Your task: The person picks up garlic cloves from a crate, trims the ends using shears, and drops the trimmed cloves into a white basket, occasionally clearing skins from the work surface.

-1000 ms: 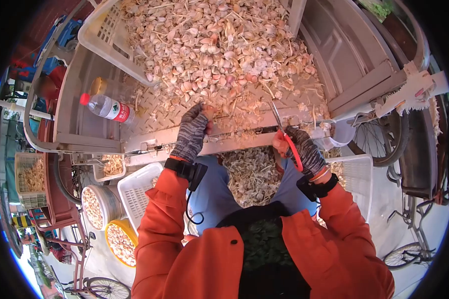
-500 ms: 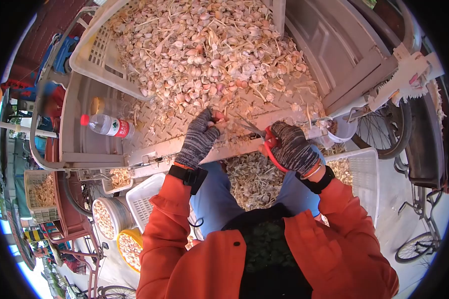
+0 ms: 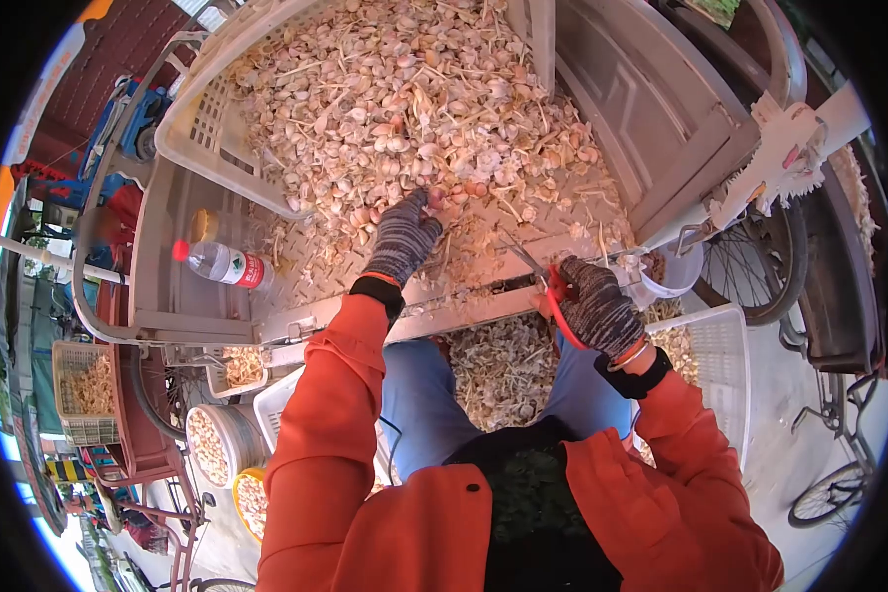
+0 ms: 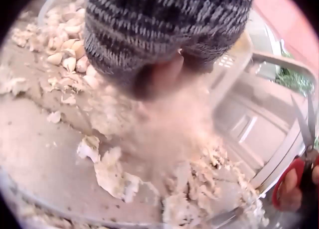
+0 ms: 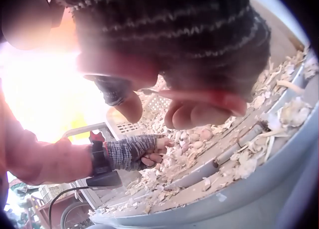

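Note:
At the near edge of the garlic pile [image 3: 395,138], my gloved left hand [image 3: 405,239] reaches its bare fingertips among the cloves. Those fingers look bent in the right wrist view, where the left hand [image 5: 134,151] meets the pile; whether they hold a clove cannot be told. My gloved right hand [image 3: 600,311] grips red-handled scissors [image 3: 560,314] above the cart's front edge, the blades pointing up and left, slightly apart. The scissors [image 4: 289,181] also show at the right of the left wrist view. Loose skins [image 4: 112,176] lie on the cart bed.
A plastic bottle [image 3: 225,264] lies on the cart bed at left, beside a white crate [image 3: 237,163]. A white tub [image 3: 676,268] hangs at right. Below are a white basket [image 3: 715,365], buckets of cloves [image 3: 207,444] and debris [image 3: 503,365] between the legs.
My left hand has moved forward, from over the bed's near edge to the pile. The right hand, still gripping the scissors, first came in towards the left hand, then drew slightly away right.

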Demonstrator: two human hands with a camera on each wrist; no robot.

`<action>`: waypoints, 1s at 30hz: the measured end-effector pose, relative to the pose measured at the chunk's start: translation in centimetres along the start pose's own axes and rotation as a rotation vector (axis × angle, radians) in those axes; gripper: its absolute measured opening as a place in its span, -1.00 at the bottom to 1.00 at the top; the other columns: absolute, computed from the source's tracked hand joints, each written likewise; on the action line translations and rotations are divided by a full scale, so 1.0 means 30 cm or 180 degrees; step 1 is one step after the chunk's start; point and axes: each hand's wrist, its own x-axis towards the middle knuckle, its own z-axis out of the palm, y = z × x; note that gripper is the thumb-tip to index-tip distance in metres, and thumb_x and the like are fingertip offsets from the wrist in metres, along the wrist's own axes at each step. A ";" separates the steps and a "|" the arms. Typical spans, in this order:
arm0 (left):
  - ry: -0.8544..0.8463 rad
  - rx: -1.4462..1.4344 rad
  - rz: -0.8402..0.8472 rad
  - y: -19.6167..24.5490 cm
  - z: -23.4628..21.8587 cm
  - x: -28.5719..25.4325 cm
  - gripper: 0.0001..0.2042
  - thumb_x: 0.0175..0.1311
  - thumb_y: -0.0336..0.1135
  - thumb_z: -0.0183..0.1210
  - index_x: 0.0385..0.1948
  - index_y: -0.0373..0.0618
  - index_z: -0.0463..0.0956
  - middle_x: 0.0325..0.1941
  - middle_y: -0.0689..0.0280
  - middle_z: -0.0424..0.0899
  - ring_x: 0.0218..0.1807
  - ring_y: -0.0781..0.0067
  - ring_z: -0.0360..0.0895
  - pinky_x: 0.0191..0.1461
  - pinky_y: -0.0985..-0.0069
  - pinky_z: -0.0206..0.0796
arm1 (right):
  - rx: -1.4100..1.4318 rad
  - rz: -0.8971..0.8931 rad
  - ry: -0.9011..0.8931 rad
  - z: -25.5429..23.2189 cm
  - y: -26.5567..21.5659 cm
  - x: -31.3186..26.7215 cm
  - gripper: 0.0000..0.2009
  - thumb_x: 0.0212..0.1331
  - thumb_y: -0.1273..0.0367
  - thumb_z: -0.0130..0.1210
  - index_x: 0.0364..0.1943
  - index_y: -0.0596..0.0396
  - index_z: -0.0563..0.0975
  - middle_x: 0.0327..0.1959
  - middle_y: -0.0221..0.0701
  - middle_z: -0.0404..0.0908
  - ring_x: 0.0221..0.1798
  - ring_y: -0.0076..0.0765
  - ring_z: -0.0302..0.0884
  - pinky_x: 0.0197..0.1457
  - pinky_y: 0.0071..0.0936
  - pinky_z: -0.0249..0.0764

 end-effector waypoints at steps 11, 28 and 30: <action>-0.0942 0.1045 -0.0146 0.046 0.098 0.184 -0.63 0.02 -0.27 0.19 -0.16 -0.28 0.41 -0.22 0.02 0.60 -0.13 0.04 0.55 -0.02 0.31 0.37 | -0.0093 -0.0260 0.0144 -0.017 0.039 0.000 -0.79 -0.04 0.42 0.21 -0.34 0.27 0.51 -0.48 -0.23 0.57 -0.49 -0.34 0.54 -0.38 -0.50 0.47; -0.0794 -0.4803 -0.0705 0.253 0.071 -0.320 -0.79 0.16 -0.34 0.20 -0.20 -0.20 0.49 -0.38 0.39 0.54 -0.49 0.70 0.32 -0.48 0.73 0.18 | 0.1034 -0.0921 0.0826 0.125 -0.069 0.073 -0.70 -0.02 0.55 0.16 -0.14 0.25 0.46 -0.38 -0.34 0.53 -0.33 -0.43 0.51 -0.24 -0.53 0.46; -0.0692 -0.5180 -0.0614 0.279 0.104 -0.364 -0.78 0.18 -0.31 0.19 -0.18 -0.18 0.49 -0.37 0.41 0.54 -0.50 0.70 0.31 -0.47 0.73 0.18 | 0.1722 -0.0507 0.0677 0.186 -0.118 0.021 -0.74 0.01 0.52 0.17 -0.18 0.25 0.45 -0.42 -0.39 0.50 -0.35 -0.47 0.50 -0.24 -0.54 0.46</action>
